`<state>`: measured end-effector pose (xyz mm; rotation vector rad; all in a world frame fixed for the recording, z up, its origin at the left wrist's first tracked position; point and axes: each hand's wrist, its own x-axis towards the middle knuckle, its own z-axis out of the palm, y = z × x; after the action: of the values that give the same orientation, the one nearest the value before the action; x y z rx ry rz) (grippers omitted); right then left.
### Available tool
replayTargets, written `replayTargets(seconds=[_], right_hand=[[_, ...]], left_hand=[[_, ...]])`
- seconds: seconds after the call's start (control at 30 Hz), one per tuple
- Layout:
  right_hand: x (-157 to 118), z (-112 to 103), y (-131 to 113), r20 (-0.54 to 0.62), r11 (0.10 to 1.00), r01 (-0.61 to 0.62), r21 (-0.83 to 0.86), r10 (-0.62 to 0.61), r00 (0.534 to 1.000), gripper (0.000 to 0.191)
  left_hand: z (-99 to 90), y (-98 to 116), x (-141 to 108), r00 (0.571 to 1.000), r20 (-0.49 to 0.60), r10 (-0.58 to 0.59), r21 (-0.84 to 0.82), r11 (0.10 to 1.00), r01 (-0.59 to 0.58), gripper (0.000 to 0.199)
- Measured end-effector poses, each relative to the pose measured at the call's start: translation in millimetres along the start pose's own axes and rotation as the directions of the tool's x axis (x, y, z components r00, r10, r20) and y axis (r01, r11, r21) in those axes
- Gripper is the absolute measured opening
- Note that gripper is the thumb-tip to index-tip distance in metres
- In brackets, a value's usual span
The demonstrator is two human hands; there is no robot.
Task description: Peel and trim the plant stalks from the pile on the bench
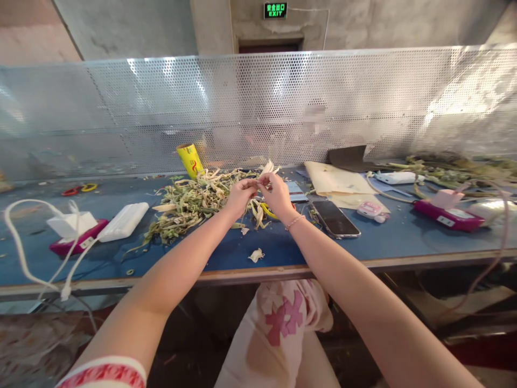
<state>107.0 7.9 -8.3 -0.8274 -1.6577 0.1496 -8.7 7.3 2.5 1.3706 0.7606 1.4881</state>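
Both of my hands meet over the blue tabletop point(278, 245), at the right side of a heap of dry, pale green plant pieces point(189, 202). My left hand point(242, 193) has its fingers pinched together, touching the fingertips of my right hand. Something too small to make out is between them. The fingers of my right hand point(275, 189) are also drawn together, and a pale dry husk point(270, 167) shows just behind them. Beneath the hands are more dry strands and a yellow scissor handle point(269, 211). A small whitish scrap point(256, 255) lies near the front edge.
A yellow can-like tube point(190, 160) stands behind the heap. To the left are a white power bank point(124, 221) and a magenta power strip point(76, 240) with cables. On the right lie a black phone point(336, 218), papers point(339, 179), a pink case point(370, 210) and another strip point(448, 215). A perforated metal screen point(161, 113) stands behind.
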Motion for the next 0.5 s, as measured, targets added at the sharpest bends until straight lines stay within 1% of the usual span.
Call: replayTargets(seconds=[0.1,0.17,0.23,0.3,0.33,0.37,0.4,0.5], right_hand=[[1,-1,-1,-0.011,1.000,0.003,-0.008,-0.003,1.000,0.004],[1,-2,-1,-0.017,1.000,0.012,0.013,-0.011,1.000,0.005],[2,-3,-2,-0.058,0.999,0.010,0.034,-0.008,0.998,0.007],[1,-4,-2,-0.103,0.999,-0.032,0.033,0.035,0.994,0.005],[1,-4,-1,-0.104,0.998,-0.064,0.023,0.066,0.992,0.003],[0,-3,0,-0.085,0.995,-0.095,0.009,0.096,0.992,0.001],[-1,-3,1,-0.043,0.993,-0.116,-0.007,0.116,0.992,0.004],[-3,1,4,0.118,0.994,-0.108,-0.030,0.111,0.987,0.010]], left_hand=[[-0.4,0,-1,0.999,0.028,0.016,-0.005,1.000,-0.015,0.008],[-0.4,1,-1,1.000,0.030,0.003,-0.017,1.000,-0.002,0.010],[-0.1,3,-2,0.999,0.016,-0.038,-0.046,0.998,0.039,0.011],[0.2,6,-3,0.995,-0.011,-0.101,-0.085,0.991,0.099,0.010],[0.4,8,-3,0.992,-0.023,-0.127,-0.105,0.987,0.124,0.010],[0.6,9,-4,0.989,-0.034,-0.147,-0.123,0.982,0.141,0.010],[0.7,11,-4,0.986,-0.041,-0.160,-0.140,0.978,0.153,0.010],[0.8,13,-4,0.983,-0.061,-0.174,-0.166,0.973,0.162,0.010]])
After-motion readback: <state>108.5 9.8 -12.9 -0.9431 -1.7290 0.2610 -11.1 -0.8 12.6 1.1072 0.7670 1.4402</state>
